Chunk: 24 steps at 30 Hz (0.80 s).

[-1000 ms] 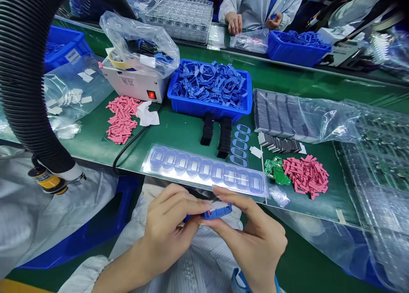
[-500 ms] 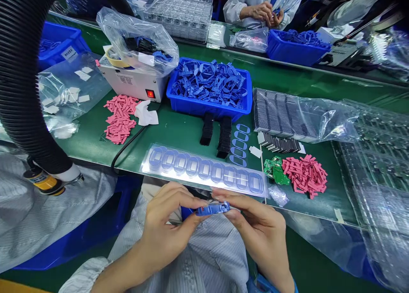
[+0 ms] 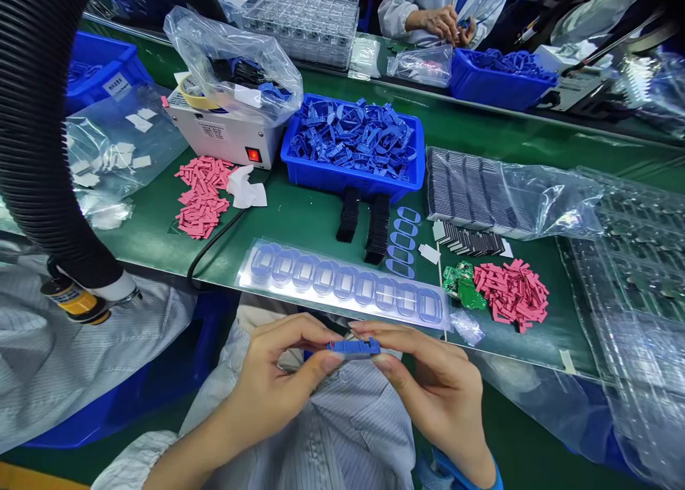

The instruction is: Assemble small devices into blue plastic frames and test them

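Observation:
Between my two hands, just off the table's front edge, is a small blue plastic housing (image 3: pixel 353 346), seen edge-on, with a bit of red at its left end. My left hand (image 3: pixel 289 365) pinches the left end between thumb and fingers. At the other end, the thumb and fingertips of my right hand (image 3: pixel 436 376) close on it. Beyond my fingers lies a clear sheet of oval stickers (image 3: pixel 342 282). Several loose blue oval rings (image 3: pixel 402 245) lie in a column behind it, beside stacks of black pads (image 3: pixel 377 230).
A blue bin of blue plastic frames (image 3: pixel 287 163) stands at the back. Pink strips lie in a left pile (image 3: pixel 203 197) and a right pile (image 3: pixel 511 294), near green circuit boards (image 3: pixel 464 285). A black hose (image 3: pixel 37 119) arches at left. Across the bench, a co-worker's hands (image 3: pixel 447 25) hold something blue.
The blue housing has tilted slightly and now shows a flatter edge. My left thumb has shifted under its left end, and my right fingers have moved slightly. The whole view has moved a little.

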{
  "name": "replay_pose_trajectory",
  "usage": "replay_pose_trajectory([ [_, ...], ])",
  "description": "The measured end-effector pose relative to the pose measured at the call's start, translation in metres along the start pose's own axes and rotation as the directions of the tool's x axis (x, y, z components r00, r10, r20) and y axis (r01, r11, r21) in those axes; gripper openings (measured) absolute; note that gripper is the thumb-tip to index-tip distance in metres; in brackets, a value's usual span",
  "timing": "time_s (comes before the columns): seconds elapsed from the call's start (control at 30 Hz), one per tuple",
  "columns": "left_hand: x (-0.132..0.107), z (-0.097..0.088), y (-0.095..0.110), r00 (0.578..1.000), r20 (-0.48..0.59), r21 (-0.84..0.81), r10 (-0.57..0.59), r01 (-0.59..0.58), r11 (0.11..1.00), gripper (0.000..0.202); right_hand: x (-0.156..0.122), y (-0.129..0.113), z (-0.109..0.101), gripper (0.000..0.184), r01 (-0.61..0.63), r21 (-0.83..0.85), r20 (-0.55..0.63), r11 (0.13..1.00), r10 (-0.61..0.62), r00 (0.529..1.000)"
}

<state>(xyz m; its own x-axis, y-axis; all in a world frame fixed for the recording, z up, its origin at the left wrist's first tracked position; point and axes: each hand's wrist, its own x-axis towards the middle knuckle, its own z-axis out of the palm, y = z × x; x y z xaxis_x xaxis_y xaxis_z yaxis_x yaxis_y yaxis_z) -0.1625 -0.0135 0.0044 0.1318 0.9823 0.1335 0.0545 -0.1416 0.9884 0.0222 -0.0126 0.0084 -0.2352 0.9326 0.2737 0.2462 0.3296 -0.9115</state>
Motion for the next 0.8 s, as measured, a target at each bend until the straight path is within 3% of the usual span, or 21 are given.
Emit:
replay_pose_trajectory([
  [0.2, -0.003, 0.017, -0.001, 0.987, -0.129, -0.155, -0.096, 0.075, 0.985, 0.005, -0.011, -0.002, 0.022, 0.039, 0.002, -0.218, -0.168, 0.976, -0.04, 0.985],
  [0.33, -0.004, 0.024, -0.001, 0.987, -0.159, -0.107, -0.002, -0.015, 0.994, 0.005, -0.013, -0.002, 0.032, 0.031, -0.101, -0.103, -0.341, 0.99, 0.06, 0.938],
  [0.4, -0.004, 0.024, -0.002, 0.99, -0.129, -0.057, 0.055, -0.063, 0.996, 0.006, -0.013, -0.003, 0.03, 0.026, -0.131, -0.005, -0.367, 0.991, 0.12, 0.922],
  [0.57, -0.006, 0.019, -0.005, 0.985, -0.085, 0.0, 0.149, -0.149, 0.989, 0.01, -0.015, -0.004, 0.021, 0.018, -0.142, 0.123, -0.332, 0.982, 0.176, 0.927],
  [0.8, -0.005, 0.01, -0.005, 0.981, 0.023, 0.042, 0.192, -0.192, 0.98, 0.01, -0.016, 0.003, 0.009, 0.016, -0.086, 0.098, -0.181, 0.991, 0.103, 0.978],
])
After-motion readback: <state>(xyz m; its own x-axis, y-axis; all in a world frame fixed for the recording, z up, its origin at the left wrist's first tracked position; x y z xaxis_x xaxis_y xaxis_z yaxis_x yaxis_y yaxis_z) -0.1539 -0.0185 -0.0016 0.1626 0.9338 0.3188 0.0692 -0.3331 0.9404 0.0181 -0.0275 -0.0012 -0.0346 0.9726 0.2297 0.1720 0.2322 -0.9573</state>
